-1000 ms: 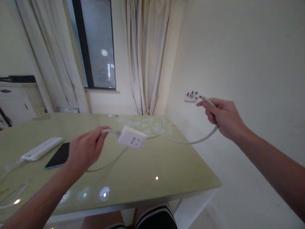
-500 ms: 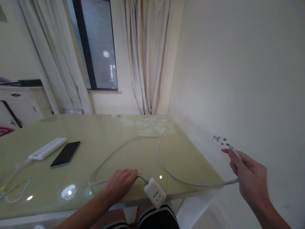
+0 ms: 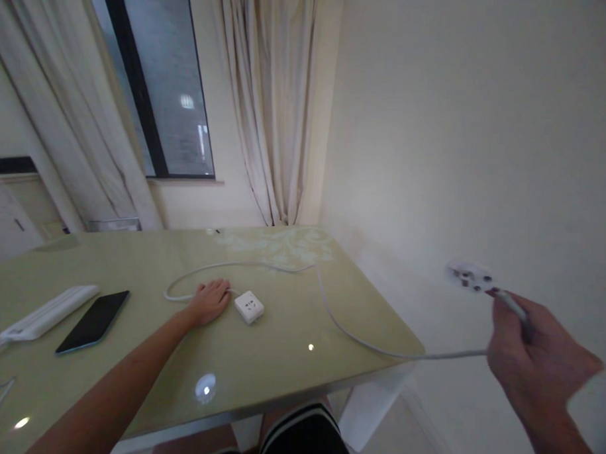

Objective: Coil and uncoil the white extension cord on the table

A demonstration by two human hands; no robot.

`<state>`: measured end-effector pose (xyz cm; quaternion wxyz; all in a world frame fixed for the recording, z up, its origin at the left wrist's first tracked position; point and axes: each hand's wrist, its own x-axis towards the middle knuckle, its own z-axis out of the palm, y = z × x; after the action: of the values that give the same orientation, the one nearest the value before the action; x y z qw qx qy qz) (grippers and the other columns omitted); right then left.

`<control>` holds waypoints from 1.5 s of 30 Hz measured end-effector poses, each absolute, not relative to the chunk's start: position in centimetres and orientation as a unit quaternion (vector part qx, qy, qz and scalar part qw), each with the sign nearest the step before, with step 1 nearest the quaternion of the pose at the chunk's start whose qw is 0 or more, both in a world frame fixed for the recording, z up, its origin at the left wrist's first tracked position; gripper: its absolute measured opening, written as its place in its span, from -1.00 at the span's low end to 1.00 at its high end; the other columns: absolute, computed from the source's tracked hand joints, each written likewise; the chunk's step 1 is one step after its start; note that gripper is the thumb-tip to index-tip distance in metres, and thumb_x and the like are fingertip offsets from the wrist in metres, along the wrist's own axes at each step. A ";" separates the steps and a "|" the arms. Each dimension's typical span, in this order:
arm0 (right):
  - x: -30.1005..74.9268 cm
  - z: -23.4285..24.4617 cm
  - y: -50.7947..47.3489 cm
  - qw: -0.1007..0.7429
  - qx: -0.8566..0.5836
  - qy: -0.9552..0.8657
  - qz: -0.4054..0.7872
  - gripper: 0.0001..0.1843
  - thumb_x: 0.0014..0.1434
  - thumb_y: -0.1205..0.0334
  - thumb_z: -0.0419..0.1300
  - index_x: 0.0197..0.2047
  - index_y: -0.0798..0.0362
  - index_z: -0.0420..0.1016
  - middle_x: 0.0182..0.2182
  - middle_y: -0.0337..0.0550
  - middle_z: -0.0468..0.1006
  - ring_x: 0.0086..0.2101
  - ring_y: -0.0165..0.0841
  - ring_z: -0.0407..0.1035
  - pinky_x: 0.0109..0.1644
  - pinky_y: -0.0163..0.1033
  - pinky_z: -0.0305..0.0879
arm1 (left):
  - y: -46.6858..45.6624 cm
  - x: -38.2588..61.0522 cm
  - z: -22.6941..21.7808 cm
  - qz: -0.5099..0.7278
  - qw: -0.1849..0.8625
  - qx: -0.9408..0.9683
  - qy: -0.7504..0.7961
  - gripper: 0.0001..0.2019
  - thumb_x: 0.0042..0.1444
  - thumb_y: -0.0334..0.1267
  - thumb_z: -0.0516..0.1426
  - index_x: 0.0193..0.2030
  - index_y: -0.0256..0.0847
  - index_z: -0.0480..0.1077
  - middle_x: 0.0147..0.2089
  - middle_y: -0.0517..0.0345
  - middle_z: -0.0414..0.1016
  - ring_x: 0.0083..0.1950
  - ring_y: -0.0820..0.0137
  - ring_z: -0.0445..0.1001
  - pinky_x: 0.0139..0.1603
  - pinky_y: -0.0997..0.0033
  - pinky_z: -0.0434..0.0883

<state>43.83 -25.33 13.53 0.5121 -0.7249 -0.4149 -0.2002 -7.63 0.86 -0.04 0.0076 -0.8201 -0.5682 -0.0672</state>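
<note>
While the right hand [image 3: 540, 348] clamps the cable [image 3: 452, 355] beyond the edge of the table [image 3: 279, 352], its white end piece [image 3: 471, 275] juts out.
On the table, the left hand [image 3: 211, 303] covers cable beside the white socket block [image 3: 249, 308]; whether its fingers clamp, I cannot tell.

A person's left hand [image 3: 211, 303] rests over a white cord [image 3: 378, 350] on a glossy green table [image 3: 278, 365], where a socket block [image 3: 249, 307] lies near the middle. Off the table's right edge, the right hand [image 3: 532, 351] grips the cord beside a white, dark-spotted piece [image 3: 471, 276]. A dark-screened device [image 3: 95, 322] and a long white bar [image 3: 51, 313] lie toward the table's left; a curtain [image 3: 280, 107] hangs behind it.
</note>
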 end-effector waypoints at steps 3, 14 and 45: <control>41.8 14.5 -24.2 0.537 -0.704 -0.431 -0.174 -0.52 0.29 -0.19 0.08 0.02 -0.08 0.61 -0.54 -0.13 0.40 -0.54 -0.27 0.24 -0.41 -0.19 0.14 | 2.4 -9.0 -0.2 -0.088 -0.011 -0.765 -0.638 -0.63 0.31 -0.15 -0.18 -0.01 -0.26 0.35 0.08 -0.23 0.44 0.13 0.05 0.38 0.13 -0.07 0.24; 29.8 11.6 -23.4 0.502 -0.471 -0.562 0.459 -0.42 0.31 -0.19 0.15 0.22 0.03 0.42 -0.50 -0.26 0.33 -0.52 -0.46 0.14 -0.47 -0.37 -0.01 | -7.2 -3.1 3.2 -0.375 -0.247 -0.741 -0.499 -0.56 0.34 -0.03 -0.08 0.08 -0.19 0.48 0.14 -0.09 0.52 0.22 0.12 0.40 0.35 -0.04 0.23; 27.8 7.1 6.1 -0.131 -0.516 -0.834 -0.146 -0.75 0.21 0.39 0.16 -0.10 0.17 0.63 -0.05 0.18 0.56 0.08 -0.11 0.35 0.19 -0.05 0.23 | -22.3 -10.8 7.0 -0.572 -0.751 -0.216 -0.250 -0.73 0.10 -0.08 0.34 -0.22 -0.13 0.40 -0.59 0.41 -0.05 -0.68 0.70 -0.15 -0.68 0.71 0.09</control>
<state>27.76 6.05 7.12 -0.1313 -0.5163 -0.8337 -0.1456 -10.76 -22.29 7.05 -0.7507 -0.2161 -0.2503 -0.5719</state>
